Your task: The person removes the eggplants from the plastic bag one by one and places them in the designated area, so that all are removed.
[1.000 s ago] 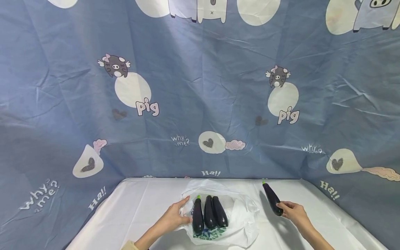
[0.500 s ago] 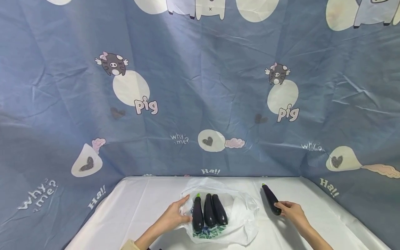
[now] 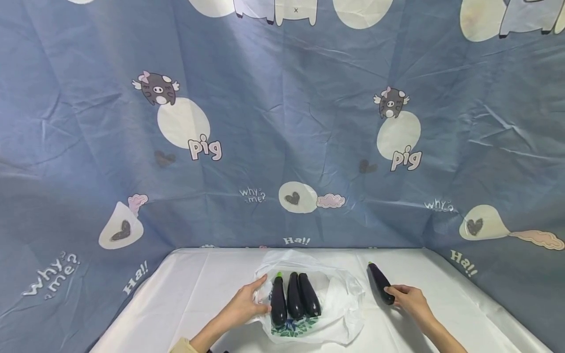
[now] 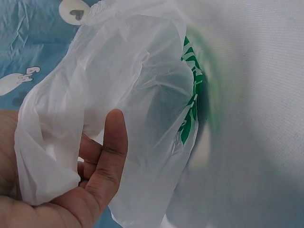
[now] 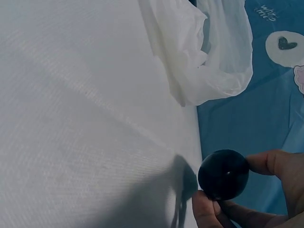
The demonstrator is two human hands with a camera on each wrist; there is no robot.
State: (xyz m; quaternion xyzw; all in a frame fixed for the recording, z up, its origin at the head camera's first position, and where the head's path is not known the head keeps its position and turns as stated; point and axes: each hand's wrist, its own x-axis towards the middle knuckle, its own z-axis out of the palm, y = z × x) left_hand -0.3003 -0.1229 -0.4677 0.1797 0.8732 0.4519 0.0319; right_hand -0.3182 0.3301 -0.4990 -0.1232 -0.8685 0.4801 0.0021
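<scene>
A white plastic bag (image 3: 337,326) lies spread with its mouth wide, and three dark eggplants lie side by side in it: a left one (image 3: 278,301), a middle one (image 3: 295,296) and a right one (image 3: 310,295). My left hand (image 3: 244,305) holds the bag's left rim; in the left wrist view a fold of the plastic bag (image 4: 47,147) runs between thumb and fingers. To the right of the bag, my right hand (image 3: 410,300) pinches another eggplant (image 3: 379,282) by its rounded lower end, green stem pointing away. The right wrist view shows that eggplant's (image 5: 223,173) blunt end between thumb and fingers.
White cloth covers the table (image 3: 176,299). A blue curtain (image 3: 247,166) with pig prints hangs behind the table and along both sides. Green leaf print (image 3: 293,327) shows on the bag beneath the eggplants.
The eggplant in my right hand has come down closer to the tabletop, its stem end dipping. My left hand stays at the bag's rim. The head view has tilted slightly downward.
</scene>
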